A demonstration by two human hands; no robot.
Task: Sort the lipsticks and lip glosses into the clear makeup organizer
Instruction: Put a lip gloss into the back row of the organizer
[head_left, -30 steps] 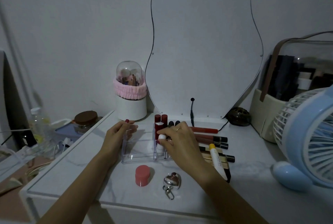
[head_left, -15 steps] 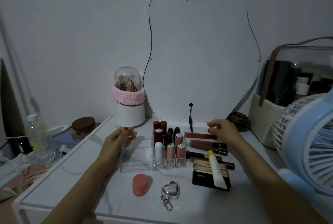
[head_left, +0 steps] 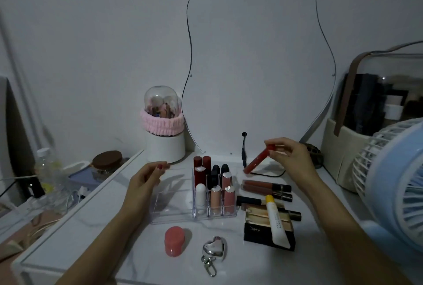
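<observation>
A person's two bare arms reach over a white marble-patterned table (head_left: 229,266) in a dim room. The right hand (head_left: 290,158) is raised above the far right part of the table, pinching the cap end of a red lip gloss tube (head_left: 257,160) between thumb and fingertips; the tube hangs tilted, its lower end pointing down and left, clear of the surface. The left hand (head_left: 146,179) rests at the far left corner of the clear makeup organizer (head_left: 174,207), fingers loosely curled near its rim; whether it is gripping the rim cannot be told.

The organizer sits at the middle of the table. Its left section is a wide open tray, and its right section is a grid of small slots holding upright lipsticks (head_left: 225,193): dark red ones at the far left, black-capped ones beside them, pink and nude ones nearer, and a white tube (head_left: 200,195) in the near left slot.

Just right of the organizer, several lip glosses (head_left: 266,189) lie flat, with a yellow-capped tube (head_left: 275,220) resting across a black and gold box (head_left: 258,232). Nearer, a pink round jar (head_left: 174,241) and a silver heart keychain (head_left: 214,250) sit apart from each other. A wavy-edged mirror (head_left: 258,67) leans at the far wall, and a blue fan (head_left: 396,184) stands at the right
</observation>
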